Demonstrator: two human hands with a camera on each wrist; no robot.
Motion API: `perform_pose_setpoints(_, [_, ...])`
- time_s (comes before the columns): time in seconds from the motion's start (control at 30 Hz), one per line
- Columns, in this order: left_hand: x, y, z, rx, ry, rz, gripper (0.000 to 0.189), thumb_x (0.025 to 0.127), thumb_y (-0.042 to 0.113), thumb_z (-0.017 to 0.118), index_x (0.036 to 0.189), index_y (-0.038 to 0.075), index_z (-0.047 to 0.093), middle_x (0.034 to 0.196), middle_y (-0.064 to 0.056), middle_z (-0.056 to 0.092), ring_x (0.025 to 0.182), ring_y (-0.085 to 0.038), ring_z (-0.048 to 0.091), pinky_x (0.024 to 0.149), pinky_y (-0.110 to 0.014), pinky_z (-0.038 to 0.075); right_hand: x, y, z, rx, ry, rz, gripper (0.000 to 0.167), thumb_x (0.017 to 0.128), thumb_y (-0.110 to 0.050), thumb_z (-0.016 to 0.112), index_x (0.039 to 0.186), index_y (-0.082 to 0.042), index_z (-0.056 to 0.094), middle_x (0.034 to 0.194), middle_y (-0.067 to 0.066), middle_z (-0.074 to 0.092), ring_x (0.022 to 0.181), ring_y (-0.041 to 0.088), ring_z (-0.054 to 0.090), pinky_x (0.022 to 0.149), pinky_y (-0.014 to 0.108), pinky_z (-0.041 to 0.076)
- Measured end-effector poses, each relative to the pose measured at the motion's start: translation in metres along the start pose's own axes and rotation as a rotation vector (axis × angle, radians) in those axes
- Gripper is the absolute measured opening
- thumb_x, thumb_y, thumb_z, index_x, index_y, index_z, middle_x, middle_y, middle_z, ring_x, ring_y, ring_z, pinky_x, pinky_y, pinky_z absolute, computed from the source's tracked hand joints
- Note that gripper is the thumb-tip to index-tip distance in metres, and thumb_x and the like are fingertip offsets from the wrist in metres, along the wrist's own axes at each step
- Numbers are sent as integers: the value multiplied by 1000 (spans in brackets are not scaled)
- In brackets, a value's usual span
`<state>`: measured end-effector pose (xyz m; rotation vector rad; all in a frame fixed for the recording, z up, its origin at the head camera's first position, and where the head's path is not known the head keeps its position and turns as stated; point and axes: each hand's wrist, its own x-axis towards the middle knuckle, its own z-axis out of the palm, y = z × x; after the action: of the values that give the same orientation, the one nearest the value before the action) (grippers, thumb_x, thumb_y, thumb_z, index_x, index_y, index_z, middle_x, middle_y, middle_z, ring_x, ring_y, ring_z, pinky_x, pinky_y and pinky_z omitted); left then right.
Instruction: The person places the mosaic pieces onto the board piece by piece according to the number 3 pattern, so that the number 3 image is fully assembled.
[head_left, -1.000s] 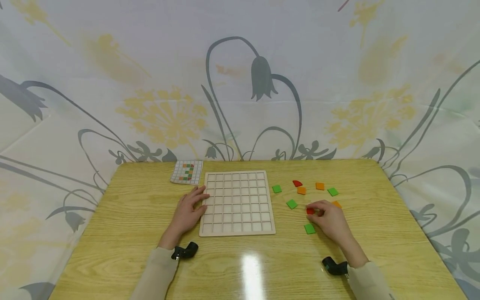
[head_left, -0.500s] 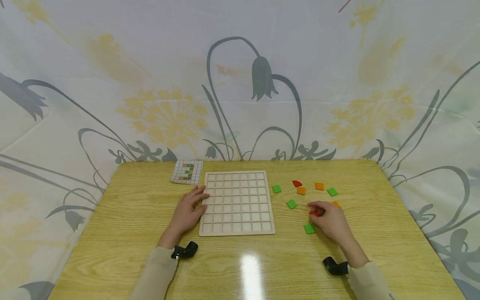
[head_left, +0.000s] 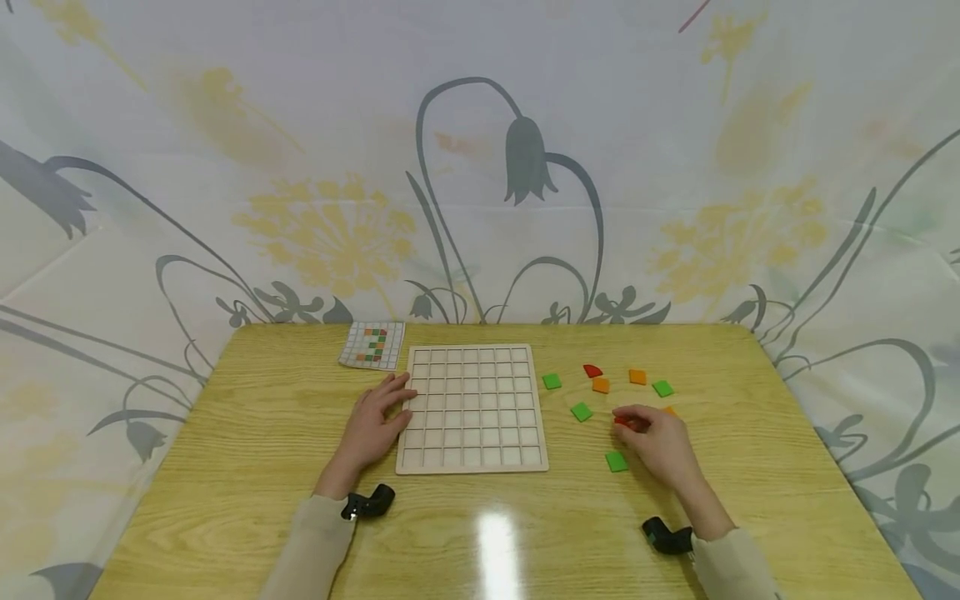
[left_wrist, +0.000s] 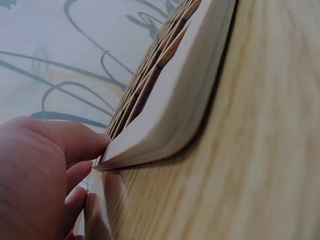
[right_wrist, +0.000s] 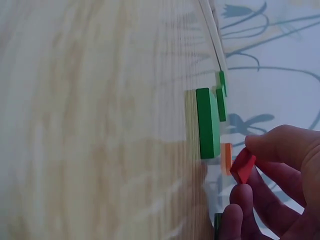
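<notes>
Out beyond both hands hangs a flower-print cloth (head_left: 480, 242), and under them there's a wood-grain counter (head_left: 420, 542). Next size down is the pale grid board (head_left: 472, 408), lying flat between the hands. Looks like stiff, fairly light wood to me, so the rim's probably the spot to hold it. Left hand (head_left: 378, 421) is loosely spread, fingers resting at the board edge nearest it, not wrapped round anything. Right hand (head_left: 660, 450) is down to a narrow pinch. Just past the left fingertips, beside the board's corner, lies a card (head_left: 372, 346) with a coloured pattern. Around the right hand you've got loose green tiles (head_left: 581, 412) and orange tiles (head_left: 601, 385), plus a red wedge (head_left: 592, 371) farther out. Last, the small red piece (right_wrist: 243, 165) between the right thumb and fingertips; can't tell if it's touching the counter. I'd guess super light, hard, kinda slick and easy to flick away, so grab it by the edges.
</notes>
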<state>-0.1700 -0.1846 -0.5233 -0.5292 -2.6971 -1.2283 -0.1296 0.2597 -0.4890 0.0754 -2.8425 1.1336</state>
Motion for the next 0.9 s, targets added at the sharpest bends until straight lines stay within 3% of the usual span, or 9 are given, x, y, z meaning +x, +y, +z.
perform_pose_setpoints(0.17, [1, 0, 1, 19, 13, -9, 30, 94, 8, 66, 123, 2, 69, 149, -14, 49, 143, -35, 34, 113, -64, 18, 5, -1, 6, 19, 8, -3, 18, 91, -10, 73, 107, -2, 75, 89, 4, 70, 78, 17, 62, 67, 27, 50])
perform_pose_setpoints(0.43, [1, 4, 2, 19, 35, 1, 30, 93, 5, 66, 123, 0, 69, 147, -15, 50, 141, -37, 36, 111, -65, 21, 12, -7, 11, 62, 13, -3, 18, 95, -13, 69, 109, -2, 74, 97, 8, 71, 83, 21, 64, 72, 32, 52])
perform_pose_setpoints(0.67, [1, 4, 3, 27, 39, 10, 29, 94, 4, 66, 122, 1, 69, 147, -15, 50, 141, -38, 37, 111, -64, 22, 22, -16, 21, 151, -21, 28, 13, 94, -12, 70, 104, -4, 74, 95, 7, 71, 80, 19, 66, 68, 27, 53])
perform_pose_setpoints(0.9, [0, 3, 3, 24, 58, 26, 29, 92, 3, 67, 120, 0, 70, 145, -17, 52, 139, -40, 39, 109, -66, 24, 42, -30, 38, 269, -80, -40, 19, 95, -4, 65, 113, 0, 70, 96, 11, 65, 79, 22, 62, 61, 27, 52])
